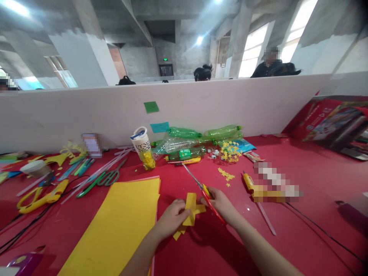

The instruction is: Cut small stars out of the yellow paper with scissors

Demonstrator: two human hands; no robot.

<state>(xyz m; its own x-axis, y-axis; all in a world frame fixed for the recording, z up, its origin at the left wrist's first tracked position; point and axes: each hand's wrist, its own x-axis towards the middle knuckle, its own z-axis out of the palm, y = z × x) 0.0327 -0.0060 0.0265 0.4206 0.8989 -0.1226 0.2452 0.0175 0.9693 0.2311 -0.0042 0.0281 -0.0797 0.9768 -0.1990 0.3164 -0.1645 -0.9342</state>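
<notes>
Between the thumb and fingers of my left hand is a folded or layered yellow paper piece, with strips sticking out to the right and below. My right hand grips red-handled scissors, whose blades point up and to the left, above the paper. Whether the blades are fully closed is hard to tell. A stack of large yellow sheets lies to the left of my left hand. Small yellow stars are heaped beyond my right hand, with a few loose ones nearer.
Plastic bottles and a patterned cup stand or lie by the white partition. Green scissors and a yellow glue gun are left; another glue gun is right. People are beyond the partition.
</notes>
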